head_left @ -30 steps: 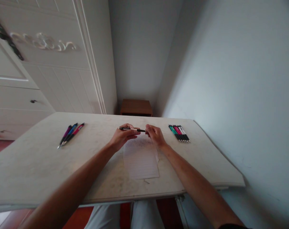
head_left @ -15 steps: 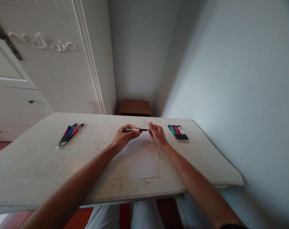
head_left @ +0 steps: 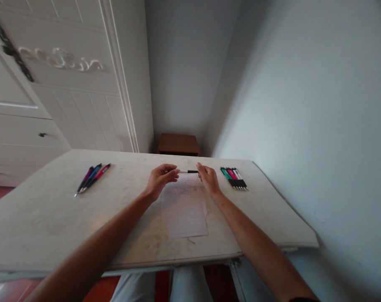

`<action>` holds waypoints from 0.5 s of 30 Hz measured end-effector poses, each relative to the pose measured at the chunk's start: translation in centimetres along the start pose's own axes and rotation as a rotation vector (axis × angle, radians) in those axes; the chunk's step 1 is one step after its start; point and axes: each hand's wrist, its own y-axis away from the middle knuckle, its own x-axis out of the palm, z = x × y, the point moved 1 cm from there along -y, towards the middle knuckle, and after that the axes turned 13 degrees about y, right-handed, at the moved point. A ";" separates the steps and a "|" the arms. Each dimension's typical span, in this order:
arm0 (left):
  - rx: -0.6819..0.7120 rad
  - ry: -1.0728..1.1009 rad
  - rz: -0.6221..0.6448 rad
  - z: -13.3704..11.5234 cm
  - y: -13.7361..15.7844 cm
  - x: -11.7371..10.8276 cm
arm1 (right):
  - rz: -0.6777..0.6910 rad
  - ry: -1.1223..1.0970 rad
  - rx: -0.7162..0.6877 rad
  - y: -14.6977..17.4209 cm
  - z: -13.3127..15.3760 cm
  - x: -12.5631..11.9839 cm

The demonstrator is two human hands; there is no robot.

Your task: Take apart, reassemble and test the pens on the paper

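A white and black pen (head_left: pixel 187 171) lies level between my two hands, above a sheet of lined paper (head_left: pixel 185 214) with writing near its top. My left hand (head_left: pixel 160 178) pinches the pen's left end between thumb and fingers, partly covering it. At the black right end, my right hand (head_left: pixel 208 177) grips it with the thumb raised; the tip is hidden by the fingers. Right of my right hand, several pens (head_left: pixel 234 178) in green, pink and white with black grips lie side by side in a row.
On the left of the white table (head_left: pixel 124 247) lies a loose bunch of pens (head_left: pixel 92 178), purple, blue and pink. White cabinets (head_left: pixel 80 105) stand behind at left, a wall (head_left: pixel 303 105) runs along the right, and a brown wooden piece (head_left: pixel 179 143) is beyond the far edge.
My left hand has shifted slightly left, and its fingers now cover more of the pen's left end. The right hand keeps its grip. The view has moved a little.
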 end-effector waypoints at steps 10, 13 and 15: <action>0.122 -0.333 -0.042 0.1 0.4 0.4 | -0.008 -0.070 0.074 -0.2 -0.8 0.4; 0.130 -0.365 -0.054 0.1 0.5 0.3 | 0.018 -0.091 0.074 -0.3 -0.8 0.5; 0.129 -0.404 -0.047 0.0 0.6 0.3 | 0.023 -0.076 0.065 -0.3 -0.8 0.5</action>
